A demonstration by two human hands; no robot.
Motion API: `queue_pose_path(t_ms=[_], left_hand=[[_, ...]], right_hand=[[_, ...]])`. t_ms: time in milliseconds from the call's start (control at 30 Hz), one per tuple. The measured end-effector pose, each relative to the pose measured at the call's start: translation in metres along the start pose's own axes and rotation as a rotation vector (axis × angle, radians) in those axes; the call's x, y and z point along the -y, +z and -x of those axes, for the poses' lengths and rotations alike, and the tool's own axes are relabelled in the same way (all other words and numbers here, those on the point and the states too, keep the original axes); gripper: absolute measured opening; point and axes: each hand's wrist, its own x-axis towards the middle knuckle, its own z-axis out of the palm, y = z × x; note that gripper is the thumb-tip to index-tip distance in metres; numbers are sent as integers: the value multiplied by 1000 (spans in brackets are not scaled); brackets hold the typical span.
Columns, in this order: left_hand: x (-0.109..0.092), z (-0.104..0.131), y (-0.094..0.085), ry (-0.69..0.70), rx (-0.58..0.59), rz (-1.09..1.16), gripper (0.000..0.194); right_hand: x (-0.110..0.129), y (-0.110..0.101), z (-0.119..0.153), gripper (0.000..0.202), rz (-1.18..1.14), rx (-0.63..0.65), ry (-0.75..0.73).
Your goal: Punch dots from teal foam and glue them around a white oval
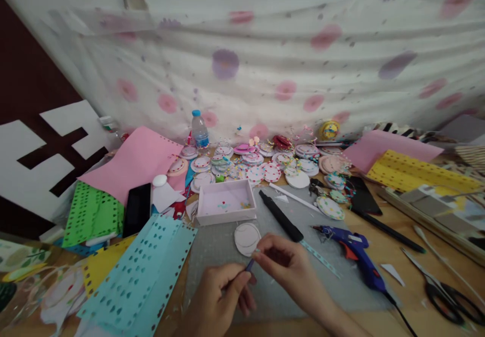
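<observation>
I held my hands close together in front of me, the fingertips of one just beside those of the other. My left hand [223,291] was turned partly on its side, thumb and forefinger pinched firmly, the other fingers curled loosely below. My right hand [286,261] sat slightly higher, its back largely upward, thumb and forefinger drawn to a fine pinch; what lay between those tips was too small to tell. My right forearm [333,314] slanted in from the lower right, bare, while my left wrist rose from the bottom edge, bent toward the middle.
</observation>
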Motion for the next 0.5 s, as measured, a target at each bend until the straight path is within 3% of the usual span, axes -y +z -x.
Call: queue_pose_path(t_ms=[100,167,333,433,500], left_hand=[[8,0,4,-15,-27,87,39],[13,0,5,-12,-65,128,39],[22,-1,2,-5,-114,175,39],[27,-2,2,-11,-144,175,37],[31,-2,2,-16,-148,178,36]], right_hand=[[2,-7,1,22,59,38,-17],[1,-23,5,23,181,3,-79],[-20,-99,32,23,699,-493,-226],[-36,-141,54,34,999,-719,-132],[-46,-158,66,39,1161,-827,-39]])
